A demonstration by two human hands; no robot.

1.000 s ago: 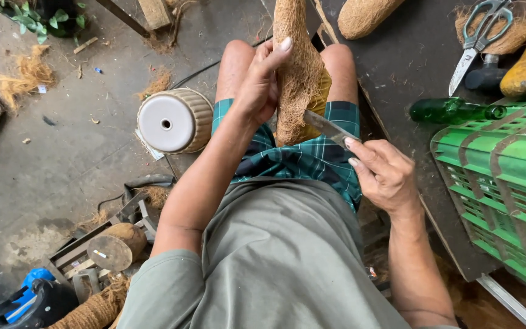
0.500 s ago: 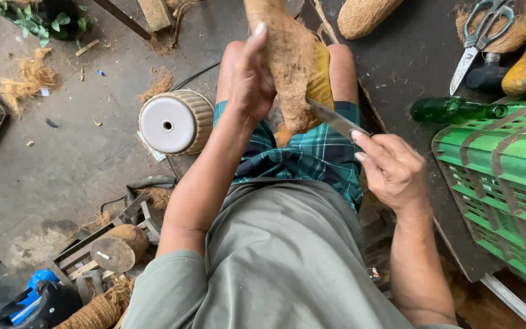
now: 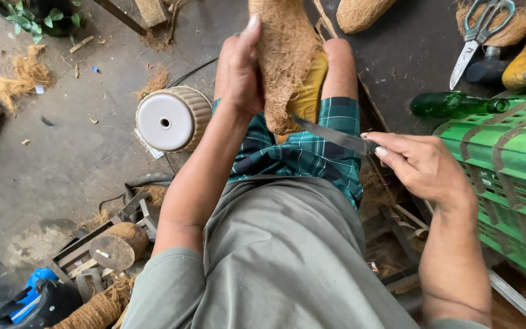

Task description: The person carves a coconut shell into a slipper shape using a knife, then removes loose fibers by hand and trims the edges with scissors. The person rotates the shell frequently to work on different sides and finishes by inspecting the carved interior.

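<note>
From the head view, we see a brown, shaggy coir-wrapped form [image 3: 284, 58] over our knees. Our left hand [image 3: 238, 70] grips its side, fingers curled; our right hand [image 3: 424, 167] pinches a knife [image 3: 330, 134] against its lower end.

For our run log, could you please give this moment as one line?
left hand: grips brown fibrous coir piece | right hand: holds flat metal blade, tip at coir

Bare concrete floor [image 3: 62, 176] under me, stained, strewn with fibre tufts [image 3: 25, 76]. Dark worktop [image 3: 409, 55] ahead to my right, dusty. Green slatted crate [image 3: 506, 176] at its right edge. Leafy plant [image 3: 7, 12] at floor's far-left corner. Soft daylight.
</note>
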